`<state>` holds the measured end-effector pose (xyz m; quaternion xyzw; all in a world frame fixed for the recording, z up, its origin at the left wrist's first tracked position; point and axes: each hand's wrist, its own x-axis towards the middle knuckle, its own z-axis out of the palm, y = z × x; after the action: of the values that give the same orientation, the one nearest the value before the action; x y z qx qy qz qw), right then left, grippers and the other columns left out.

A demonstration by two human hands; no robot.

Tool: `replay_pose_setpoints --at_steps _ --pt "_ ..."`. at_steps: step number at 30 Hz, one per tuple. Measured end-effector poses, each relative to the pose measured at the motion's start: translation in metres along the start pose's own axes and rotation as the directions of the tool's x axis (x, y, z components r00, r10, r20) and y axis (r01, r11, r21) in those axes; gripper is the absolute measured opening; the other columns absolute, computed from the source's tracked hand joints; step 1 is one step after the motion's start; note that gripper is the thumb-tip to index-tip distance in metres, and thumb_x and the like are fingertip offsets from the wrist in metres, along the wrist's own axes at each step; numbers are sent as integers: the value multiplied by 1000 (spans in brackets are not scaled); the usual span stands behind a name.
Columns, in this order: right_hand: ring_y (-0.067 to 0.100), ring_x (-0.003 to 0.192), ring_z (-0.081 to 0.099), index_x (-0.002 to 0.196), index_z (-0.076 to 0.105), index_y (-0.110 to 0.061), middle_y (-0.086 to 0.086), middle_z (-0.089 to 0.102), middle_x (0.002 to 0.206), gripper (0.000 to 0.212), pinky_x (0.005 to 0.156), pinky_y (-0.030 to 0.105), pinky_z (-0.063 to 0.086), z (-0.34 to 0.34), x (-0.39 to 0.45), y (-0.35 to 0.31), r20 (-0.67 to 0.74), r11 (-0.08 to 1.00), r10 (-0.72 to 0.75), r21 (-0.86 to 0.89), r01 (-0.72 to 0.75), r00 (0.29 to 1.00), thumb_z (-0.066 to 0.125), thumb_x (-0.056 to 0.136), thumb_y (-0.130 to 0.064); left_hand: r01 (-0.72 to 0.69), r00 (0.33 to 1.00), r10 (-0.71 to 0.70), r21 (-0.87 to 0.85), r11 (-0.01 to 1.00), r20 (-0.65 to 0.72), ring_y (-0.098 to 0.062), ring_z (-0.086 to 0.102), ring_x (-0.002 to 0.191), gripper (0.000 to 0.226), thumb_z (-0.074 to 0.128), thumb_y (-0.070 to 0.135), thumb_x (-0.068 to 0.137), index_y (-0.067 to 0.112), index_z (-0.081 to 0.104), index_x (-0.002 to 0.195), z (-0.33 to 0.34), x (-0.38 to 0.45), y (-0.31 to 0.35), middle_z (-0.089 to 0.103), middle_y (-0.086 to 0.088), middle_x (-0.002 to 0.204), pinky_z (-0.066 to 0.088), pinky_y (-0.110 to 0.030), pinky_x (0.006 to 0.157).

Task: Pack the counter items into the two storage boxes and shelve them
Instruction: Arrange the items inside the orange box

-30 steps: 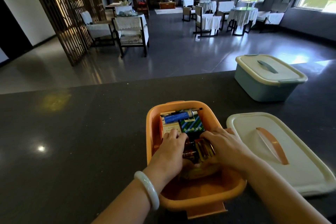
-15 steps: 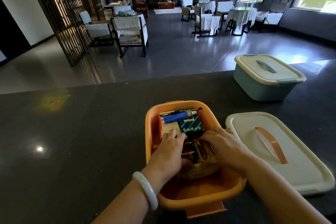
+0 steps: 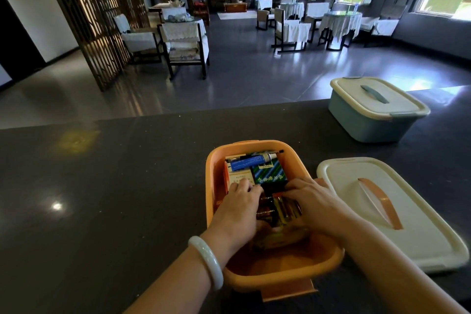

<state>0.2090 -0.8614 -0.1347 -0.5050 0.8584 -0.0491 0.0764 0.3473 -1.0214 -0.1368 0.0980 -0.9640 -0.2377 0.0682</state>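
Observation:
An open orange storage box stands on the dark counter in front of me. At its far end lie a blue tube, a white-and-orange carton and a dark green patterned carton. Both my hands are inside the box. My left hand and my right hand press from either side on a clear packet of small brown vials. The box's cream lid with an orange handle lies flat to the right. A teal storage box with its lid on stands at the far right.
The dark stone counter ends at a far edge, beyond which lies a hall floor with chairs and covered tables. The orange box's front latch hangs over near the counter's near side.
Both hands stay on the vial packet in the orange box, with only slight finger shifts. Nothing else has moved.

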Motion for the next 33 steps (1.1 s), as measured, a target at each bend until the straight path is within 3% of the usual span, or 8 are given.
replay_pose_setpoints --at_steps 8,16,21,27,30,33 --pt "-1 131 30 132 46 -44 -22 43 136 65 116 43 9 -8 -7 -5 -23 998 11 61 -10 1000 59 74 -69 -47 996 49 41 998 -69 -11 33 125 62 70 38 85 28 42 139 -4 -5 2 37 6 131 35 -30 105" --pt "-1 124 35 127 49 -46 -22 49 131 47 111 41 29 -31 -3 -14 -135 998 19 60 -11 991 60 82 -56 -57 974 78 105 993 -212 -5 38 118 51 62 46 88 27 48 132 -34 -8 -8 41 10 125 38 -26 100" --pt "5 134 32 131 46 -41 -18 45 138 46 115 42 16 -46 29 -47 -93 1000 -19 -1 19 996 60 87 -44 -9 959 86 274 962 -269 -6 43 111 45 63 42 86 28 51 126 -65 -21 -30 46 9 122 42 -27 93" --pt "14 128 42 130 47 -33 -8 48 137 43 107 40 32 -57 93 -139 -78 959 -244 -165 229 967 60 89 -28 250 952 -146 405 880 -270 -16 43 118 47 64 37 87 24 48 129 -105 -64 -79 43 2 128 39 -34 99" --pt "17 127 40 136 43 -29 -4 45 137 52 107 40 33 -55 126 -198 -30 897 -400 -218 384 916 61 88 -22 402 909 -280 467 787 -310 -22 41 121 49 64 34 87 20 47 131 -124 -100 -106 42 -2 130 35 -38 104" --pt "21 125 42 134 48 -23 1 48 134 47 105 40 34 -47 150 -260 11 821 -534 -235 521 845 57 88 -13 542 840 -413 521 660 -351 -27 39 123 47 63 31 87 17 48 129 -144 -148 -131 42 -6 131 32 -40 104"
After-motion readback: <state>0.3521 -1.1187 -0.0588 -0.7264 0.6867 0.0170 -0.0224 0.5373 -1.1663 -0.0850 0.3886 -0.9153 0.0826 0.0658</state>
